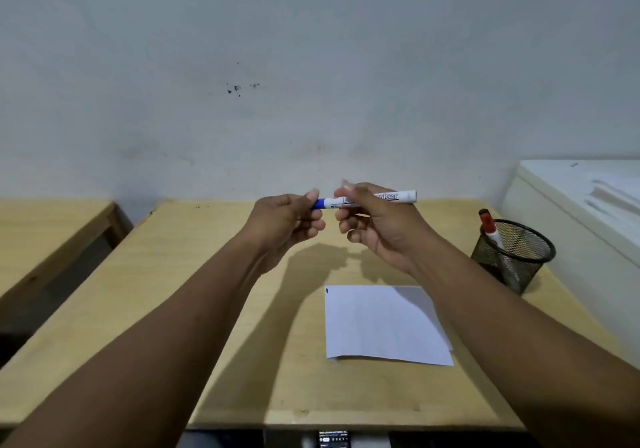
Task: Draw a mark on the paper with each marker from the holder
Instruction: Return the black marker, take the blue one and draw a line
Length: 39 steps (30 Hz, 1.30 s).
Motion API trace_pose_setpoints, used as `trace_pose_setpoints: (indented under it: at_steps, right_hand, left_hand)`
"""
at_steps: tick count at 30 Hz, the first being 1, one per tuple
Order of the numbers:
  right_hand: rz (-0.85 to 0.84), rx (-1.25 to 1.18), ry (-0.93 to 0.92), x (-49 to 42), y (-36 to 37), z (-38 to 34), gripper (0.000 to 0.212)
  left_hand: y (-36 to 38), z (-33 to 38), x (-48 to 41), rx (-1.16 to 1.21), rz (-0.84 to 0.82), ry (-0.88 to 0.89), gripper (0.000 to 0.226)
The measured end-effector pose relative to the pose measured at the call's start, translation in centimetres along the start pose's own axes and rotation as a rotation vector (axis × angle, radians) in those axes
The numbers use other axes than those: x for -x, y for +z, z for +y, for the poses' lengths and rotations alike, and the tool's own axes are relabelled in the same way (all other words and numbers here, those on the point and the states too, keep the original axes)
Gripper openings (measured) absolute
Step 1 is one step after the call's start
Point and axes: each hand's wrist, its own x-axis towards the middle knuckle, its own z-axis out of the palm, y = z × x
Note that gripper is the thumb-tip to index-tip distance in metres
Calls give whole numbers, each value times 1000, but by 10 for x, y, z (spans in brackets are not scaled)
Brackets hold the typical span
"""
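Note:
A blue marker with a white barrel is held level above the wooden table, between both hands. My left hand grips its blue cap end. My right hand holds the white barrel, whose end sticks out to the right. Below, a white sheet of paper lies flat with one small dark mark at its top left corner. A black mesh holder stands at the right with a red marker leaning in it.
A white cabinet or appliance rises at the far right beside the holder. A second wooden table sits to the left across a gap. A pale wall backs the table. A phone screen shows below the front edge.

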Motion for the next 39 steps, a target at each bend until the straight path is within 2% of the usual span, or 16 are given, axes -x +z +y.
trace_pose_setpoints:
  at_steps: [2, 4, 6, 9, 12, 15, 18, 22, 24, 27, 39]
  right_hand:
    - [-46, 80, -67, 1, -2, 2, 11]
    - [-89, 116, -130, 3, -12, -5, 10]
    - [-96, 96, -141, 7, -24, -15, 12]
    - [-68, 112, -46, 14, -34, -13, 21]
    - [14, 183, 14, 19, -30, 19, 10]
    - [105, 226, 5, 26, -23, 52, 7]
    - [153, 260, 30, 29, -19, 72, 7]
    - [183, 269, 43, 29, -16, 83, 14]
    - [184, 281, 41, 29, -15, 86, 15]
    - [192, 316, 34, 28, -16, 89, 15]
    - [151, 346, -23, 26, -12, 98, 15]
  left_hand:
    - [-9, -2, 0, 33, 66, -9, 23]
    - [-25, -3, -4, 91, 176, -13, 24]
    - [-46, -11, -4, -47, 236, 23, 24]
    - [-62, -30, 3, -485, 83, 102, 18]
    - [-50, -47, 10, -899, -154, 134, 10]
    - [-39, -61, 12, -1126, -200, 168, 7]
    - [-37, -68, 14, -1184, -214, 191, 17]
    - [-40, -71, 16, -1136, -222, 168, 27]
    - [-37, -70, 17, -1097, -261, 116, 41]
    - [-32, -69, 18, -1181, -276, 116, 62]
    - [-34, -71, 11, -1251, -342, 116, 67]
